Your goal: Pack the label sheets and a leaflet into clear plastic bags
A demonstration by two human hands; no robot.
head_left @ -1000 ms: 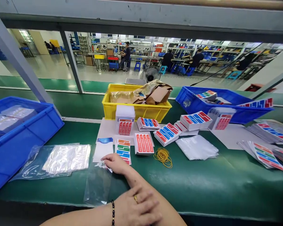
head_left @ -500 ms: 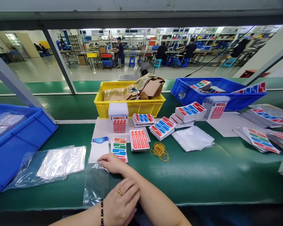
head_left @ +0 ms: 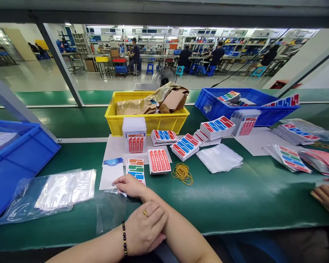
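Note:
My right hand (head_left: 130, 185) reaches over the lower edge of a white card with a blue top (head_left: 111, 172). Its fingers pinch near the upper edge of a clear plastic bag (head_left: 109, 212), which lies flat toward me; the fingertips are partly hidden. Beside that hand is a card with orange, green and blue blocks (head_left: 136, 168), partly covered by it. My left hand (head_left: 148, 228), with a ring and a beaded bracelet, is curled over my right forearm. A stack of red-striped cards (head_left: 159, 160) and yellow rubber bands (head_left: 182, 174) lie to the right.
A pile of clear bags (head_left: 67, 190) and a blue bin (head_left: 19, 164) stand left. Behind are a yellow bin (head_left: 150, 124), upright cards (head_left: 134, 137) and another blue bin (head_left: 246, 104). More card stacks and bags (head_left: 220, 157) lie right. Another person's hand (head_left: 327, 195) is at the right edge.
The view has shifted slightly, moving the scene left and up. The bag's upper edge looks more crumpled beneath my right fingers. The other person's hand has come further into view.

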